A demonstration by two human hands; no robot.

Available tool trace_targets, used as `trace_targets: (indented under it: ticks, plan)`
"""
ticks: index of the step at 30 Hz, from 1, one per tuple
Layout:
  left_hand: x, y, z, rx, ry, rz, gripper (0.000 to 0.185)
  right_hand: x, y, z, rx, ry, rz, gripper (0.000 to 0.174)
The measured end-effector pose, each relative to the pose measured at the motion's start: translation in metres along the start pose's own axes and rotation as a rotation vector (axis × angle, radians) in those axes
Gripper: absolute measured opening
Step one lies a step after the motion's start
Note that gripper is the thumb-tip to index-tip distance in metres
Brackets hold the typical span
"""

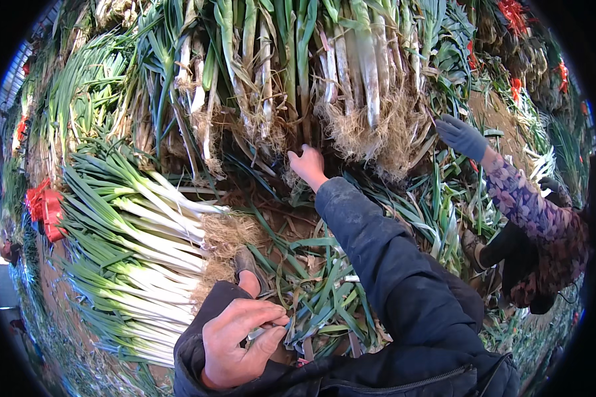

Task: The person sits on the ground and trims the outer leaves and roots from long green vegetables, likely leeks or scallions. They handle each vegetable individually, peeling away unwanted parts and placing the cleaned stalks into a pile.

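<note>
My right hand (308, 164) reaches out to the root ends of the unpeeled leeks (372, 74) piled in front of me, at a stalk's base; its fingers are partly hidden, so its grip is unclear. My left hand (246, 340) is held near my body at the bottom, with thumb and fingertips close together; whether something small lies between them cannot be told. To the left lies a heap of cleaned leeks (169, 248) with white stalks, green leaves and pale roots. Loose green leaf scraps (328, 302) cover the ground between my arms.
A co-worker in a flowered sleeve (516, 198) and a grey glove (461, 136) works at the pile's right side. A bundle of red ties (52, 213) lies left of the cleaned leeks. My shoe (248, 265) stands beside their roots. More leeks lie further back on both sides.
</note>
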State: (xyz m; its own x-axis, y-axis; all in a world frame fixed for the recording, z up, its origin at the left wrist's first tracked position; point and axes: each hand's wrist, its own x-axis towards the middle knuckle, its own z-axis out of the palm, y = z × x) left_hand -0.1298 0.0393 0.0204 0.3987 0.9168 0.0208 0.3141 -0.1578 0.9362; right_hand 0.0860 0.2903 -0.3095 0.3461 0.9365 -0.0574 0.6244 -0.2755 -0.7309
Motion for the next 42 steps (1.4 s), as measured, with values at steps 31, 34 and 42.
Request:
trace_targets:
  ticks: [31, 34, 42]
  plan:
    - [0.002, 0.004, 0.004, 0.090, -0.015, 0.037, 0.023, 0.008, -0.032, -0.007, -0.031, -0.004, 0.105, 0.042]
    - [-0.001, 0.002, 0.004, 0.059, -0.021, 0.036, 0.022, 0.008, -0.033, -0.008, 0.042, -0.027, 0.121, 0.047]
    - [0.002, 0.004, 0.007, 0.090, -0.007, 0.008, 0.023, 0.008, -0.037, -0.024, 0.175, -0.066, 0.043, 0.052]
